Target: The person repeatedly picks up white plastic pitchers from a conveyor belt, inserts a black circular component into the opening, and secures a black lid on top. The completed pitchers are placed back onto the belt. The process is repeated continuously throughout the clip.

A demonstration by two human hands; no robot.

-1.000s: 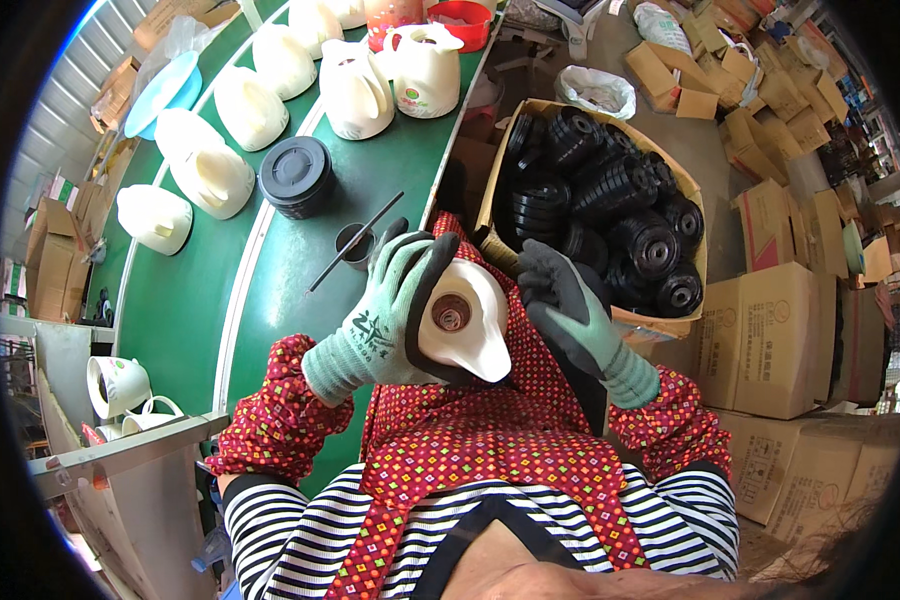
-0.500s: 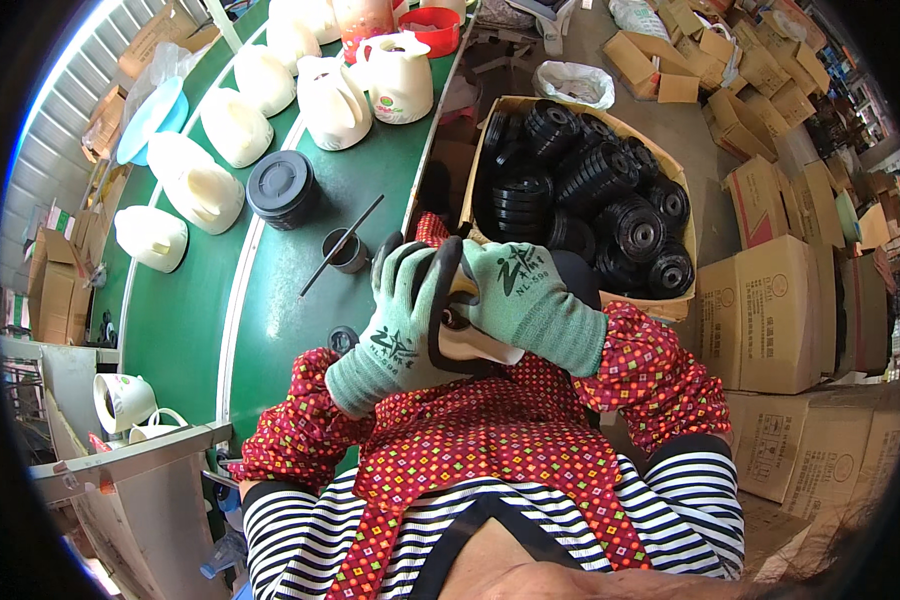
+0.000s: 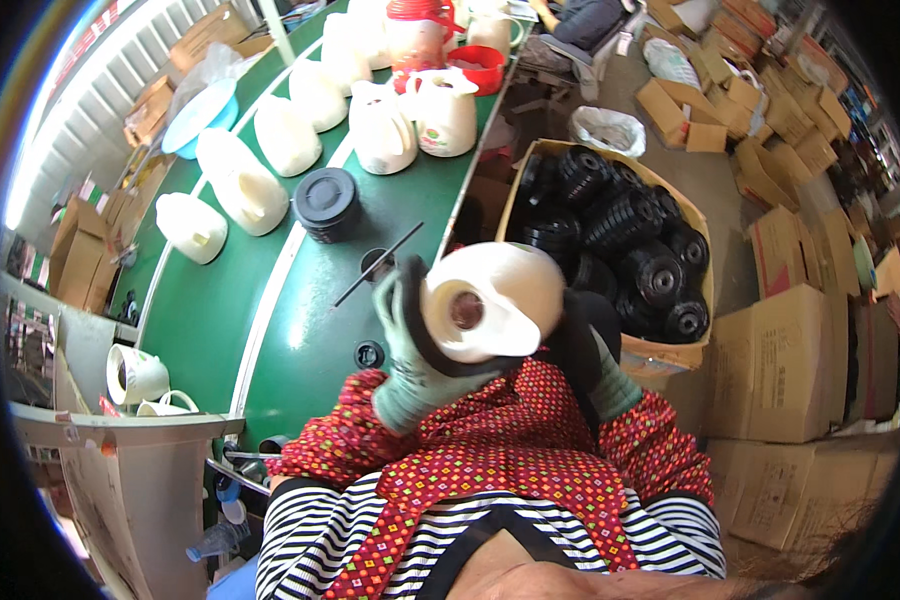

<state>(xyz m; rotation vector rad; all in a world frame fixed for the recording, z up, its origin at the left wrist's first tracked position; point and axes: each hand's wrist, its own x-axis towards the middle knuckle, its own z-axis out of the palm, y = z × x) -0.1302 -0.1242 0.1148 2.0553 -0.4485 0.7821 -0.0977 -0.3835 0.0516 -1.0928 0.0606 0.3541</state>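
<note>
A cream-white kettle-shaped jug body (image 3: 522,280) is held in front of my chest, tilted so its round opening and spout face me. My left hand (image 3: 417,345), in a green glove with a dark palm, wraps the jug's left side. My right hand (image 3: 588,350), gloved alike, presses against its right side; its fingertips are partly hidden behind the jug. On the green table, left of my left hand, a thin dark rod (image 3: 395,249) lies across a small black cup (image 3: 372,270). Nearer me sits a small round black part (image 3: 369,354).
Several white jugs (image 3: 288,135) and a stack of black discs (image 3: 326,205) stand on the green table (image 3: 315,300). A red basin (image 3: 482,72) is at its far end. Right of the table, a carton (image 3: 708,270) holds black ribbed parts. Cardboard boxes (image 3: 765,365) pile up farther right.
The jug has been raised and turned, so its opening now shows between my hands. My right hand has moved from over its top to its right side. The view has shifted slightly.
</note>
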